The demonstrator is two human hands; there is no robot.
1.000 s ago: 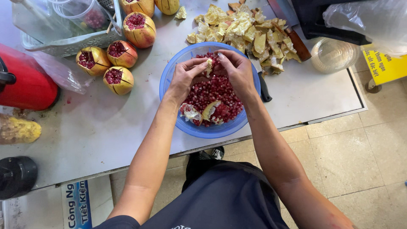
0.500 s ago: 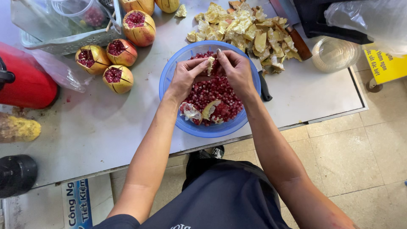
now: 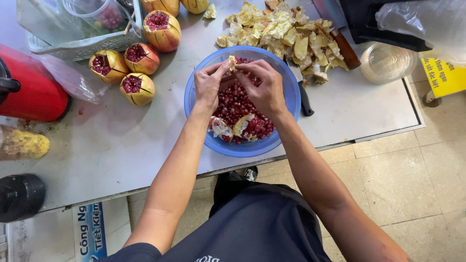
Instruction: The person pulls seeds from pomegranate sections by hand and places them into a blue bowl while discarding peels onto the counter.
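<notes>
Dark fabric of our apron fills the bottom edge, and our 2 bare forearms reach up from it over the pale tiled floor to a grey metal table. Our left hand and right hand meet above a blue plastic bowl near the table's front edge. The fingertips of both hands pinch 1 small piece of pomegranate peel, held over the bowl's far side. Inside the bowl lie red pomegranate seeds and 2 pale peel scraps. Just right of the bowl rests a black-handled knife. Left of the bowl sit 3 opened pomegranates, with a 4th further back. Beyond the bowl spreads a heap of yellow peel, and a clear round lid lies to its right.
</notes>
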